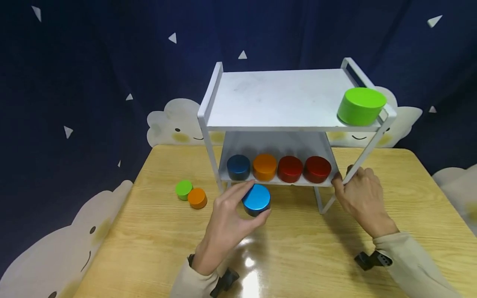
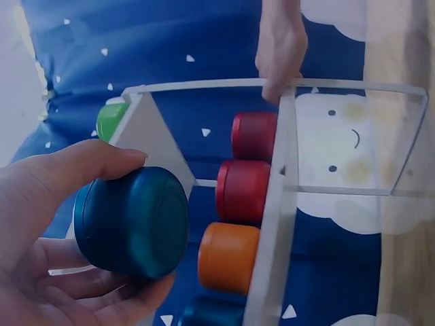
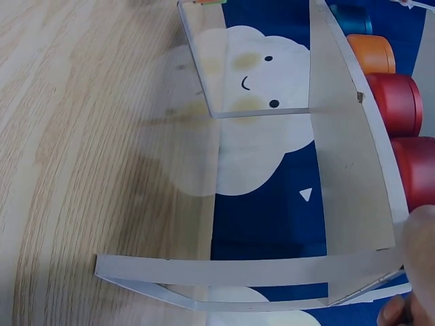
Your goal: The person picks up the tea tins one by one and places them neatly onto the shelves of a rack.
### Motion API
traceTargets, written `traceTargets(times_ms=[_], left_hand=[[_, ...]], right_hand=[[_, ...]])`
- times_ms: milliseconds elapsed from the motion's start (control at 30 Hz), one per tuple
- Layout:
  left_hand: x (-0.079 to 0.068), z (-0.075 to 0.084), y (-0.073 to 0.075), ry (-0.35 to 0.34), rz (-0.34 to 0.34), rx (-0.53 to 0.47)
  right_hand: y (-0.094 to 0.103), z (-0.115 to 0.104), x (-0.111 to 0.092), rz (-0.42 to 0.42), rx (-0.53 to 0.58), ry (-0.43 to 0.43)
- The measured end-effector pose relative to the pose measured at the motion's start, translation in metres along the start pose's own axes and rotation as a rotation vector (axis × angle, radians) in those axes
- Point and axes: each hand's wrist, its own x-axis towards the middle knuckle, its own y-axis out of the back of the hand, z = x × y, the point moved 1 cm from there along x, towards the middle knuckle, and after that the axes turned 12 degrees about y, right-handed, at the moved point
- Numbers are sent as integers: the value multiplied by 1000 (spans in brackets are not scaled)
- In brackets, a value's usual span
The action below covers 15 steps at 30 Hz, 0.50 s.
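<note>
My left hand [image 1: 232, 215] pinches a blue round tin [image 1: 256, 199] between thumb and fingers, in front of the shelf's lower tier. In the left wrist view the same tin [image 2: 132, 223] fills the grasp, its side facing the camera. My right hand [image 1: 360, 198] grips the right leg of the white two-tier shelf [image 1: 275, 99] near the lower tier. On that tier stand, from left to right, a dark blue tin [image 1: 238, 167], an orange tin [image 1: 264, 167] and two red tins [image 1: 290, 169]. A larger green tin [image 1: 360, 106] sits on the top tier's right front corner.
A small green tin [image 1: 184, 190] and a small orange tin [image 1: 197, 198] stand side by side on the wooden table [image 1: 149, 248], left of the shelf. Behind the table hangs a dark blue curtain [image 1: 112, 49] with white triangles and clouds.
</note>
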Motion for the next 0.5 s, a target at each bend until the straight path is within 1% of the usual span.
traceTargets(times_ms=[133, 267, 500], left_hand=[[6, 8, 0, -10, 1, 0], [15, 20, 0, -57, -4, -6], [35, 45, -1, -149, -53, -48]], right_hand=[[-1, 0, 1, 3, 18, -40], [-1, 0, 2, 4, 37, -65], [-1, 0, 1, 5, 40, -61]])
